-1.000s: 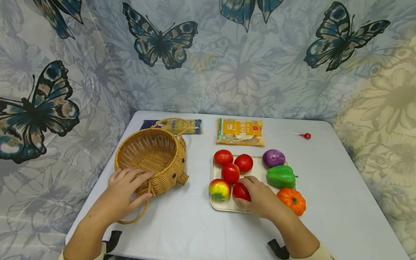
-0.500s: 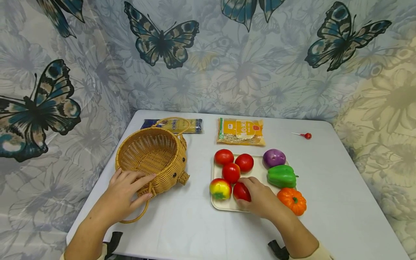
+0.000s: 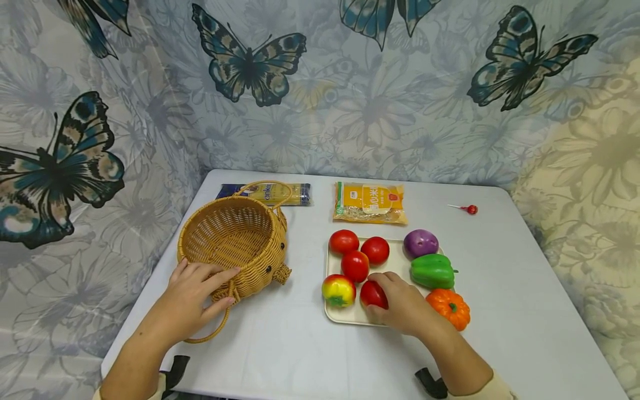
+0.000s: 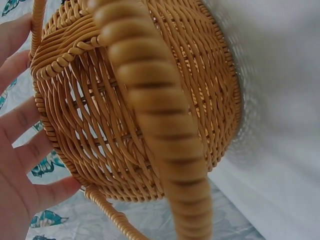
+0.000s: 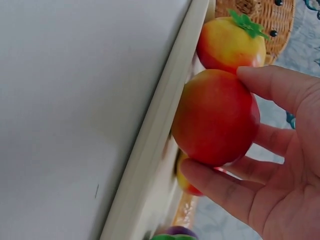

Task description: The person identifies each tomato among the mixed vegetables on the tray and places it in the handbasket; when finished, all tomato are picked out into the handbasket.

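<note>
My left hand (image 3: pixel 187 303) lies at the near rim of a wicker basket (image 3: pixel 260 280), its fingers fairly straight and touching the rim. In the left wrist view the fingertips meet the woven edge of the basket (image 4: pixel 125 145), whose thick handle crosses close to the camera. My right hand (image 3: pixel 402 303) holds a smooth red fruit (image 3: pixel 373 295) between thumb and fingers over the near side of a cream tray (image 3: pixel 345 315). From the right wrist the red fruit (image 5: pixel 217 117) shows a yellowish blush. Beside it sits a yellow-and-red fruit (image 3: pixel 339 290) with a green leafy top.
Several red round fruits (image 3: pixel 355 266) share the tray. A purple round vegetable (image 3: pixel 421 244), a green pepper (image 3: pixel 431 270) and an orange pumpkin (image 3: pixel 448 309) stand along its right side. Behind are a yellow grain bag (image 3: pixel 370 203), a spaghetti pack (image 3: pixel 300 194) and a red lollipop (image 3: pixel 471 209).
The right hand and the red fruit in it have shifted very slightly to the right. The left hand stays at the basket rim.
</note>
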Demonstrator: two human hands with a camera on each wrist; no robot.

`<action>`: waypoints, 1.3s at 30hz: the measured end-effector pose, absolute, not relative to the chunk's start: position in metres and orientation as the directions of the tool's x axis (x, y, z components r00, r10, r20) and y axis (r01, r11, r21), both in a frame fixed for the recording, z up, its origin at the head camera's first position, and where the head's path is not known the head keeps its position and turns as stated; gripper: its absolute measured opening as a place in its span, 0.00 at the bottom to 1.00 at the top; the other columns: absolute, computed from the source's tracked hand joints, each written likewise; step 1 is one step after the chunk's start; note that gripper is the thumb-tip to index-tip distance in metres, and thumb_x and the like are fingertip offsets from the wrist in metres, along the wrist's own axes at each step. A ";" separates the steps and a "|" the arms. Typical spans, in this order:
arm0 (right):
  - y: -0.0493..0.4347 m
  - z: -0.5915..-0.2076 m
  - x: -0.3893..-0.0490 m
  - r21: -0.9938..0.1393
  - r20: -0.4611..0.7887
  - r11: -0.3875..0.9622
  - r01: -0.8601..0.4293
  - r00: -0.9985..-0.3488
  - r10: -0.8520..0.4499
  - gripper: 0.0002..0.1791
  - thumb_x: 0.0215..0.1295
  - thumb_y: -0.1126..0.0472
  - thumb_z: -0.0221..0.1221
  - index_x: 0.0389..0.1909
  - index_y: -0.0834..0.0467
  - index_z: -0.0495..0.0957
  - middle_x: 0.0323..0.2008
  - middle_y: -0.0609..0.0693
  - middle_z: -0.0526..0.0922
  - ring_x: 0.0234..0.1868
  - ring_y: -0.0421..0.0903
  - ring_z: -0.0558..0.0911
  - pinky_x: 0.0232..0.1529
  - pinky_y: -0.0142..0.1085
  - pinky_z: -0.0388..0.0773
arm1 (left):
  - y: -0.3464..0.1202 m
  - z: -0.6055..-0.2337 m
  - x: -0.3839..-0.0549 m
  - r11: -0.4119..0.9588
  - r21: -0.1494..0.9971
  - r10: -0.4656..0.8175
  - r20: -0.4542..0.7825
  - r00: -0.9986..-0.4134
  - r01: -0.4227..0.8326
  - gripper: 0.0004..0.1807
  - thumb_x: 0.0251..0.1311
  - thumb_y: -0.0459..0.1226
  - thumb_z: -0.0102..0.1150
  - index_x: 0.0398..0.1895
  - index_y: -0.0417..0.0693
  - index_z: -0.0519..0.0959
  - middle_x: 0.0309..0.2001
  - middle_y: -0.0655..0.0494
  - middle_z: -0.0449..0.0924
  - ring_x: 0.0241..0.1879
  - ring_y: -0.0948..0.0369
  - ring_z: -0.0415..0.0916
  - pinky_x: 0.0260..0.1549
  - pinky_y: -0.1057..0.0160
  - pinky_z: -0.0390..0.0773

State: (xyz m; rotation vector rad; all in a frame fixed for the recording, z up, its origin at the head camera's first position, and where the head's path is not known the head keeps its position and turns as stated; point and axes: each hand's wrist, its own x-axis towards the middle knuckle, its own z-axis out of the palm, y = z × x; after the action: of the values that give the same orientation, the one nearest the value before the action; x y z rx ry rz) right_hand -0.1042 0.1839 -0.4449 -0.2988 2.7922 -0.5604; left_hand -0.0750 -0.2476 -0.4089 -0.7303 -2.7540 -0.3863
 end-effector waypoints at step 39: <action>0.187 -0.390 -0.129 -0.311 -0.231 0.915 -0.258 -0.913 -0.336 0.39 0.57 0.49 0.74 0.68 0.53 0.72 0.62 0.60 0.76 0.57 0.60 0.79 0.41 0.54 0.88 | -0.245 -0.408 -0.072 0.866 0.245 0.382 0.236 -0.893 0.435 0.31 0.59 0.48 0.73 0.67 0.65 0.78 0.53 0.55 0.79 0.58 0.48 0.73 0.68 0.27 0.53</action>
State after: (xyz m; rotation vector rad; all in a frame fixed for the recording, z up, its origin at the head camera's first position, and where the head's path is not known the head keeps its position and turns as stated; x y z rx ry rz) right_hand -0.1294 0.1873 -0.3895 -0.4433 2.7950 -0.3983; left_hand -0.0724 -0.2452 -0.4083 -0.6320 -2.8597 -0.4378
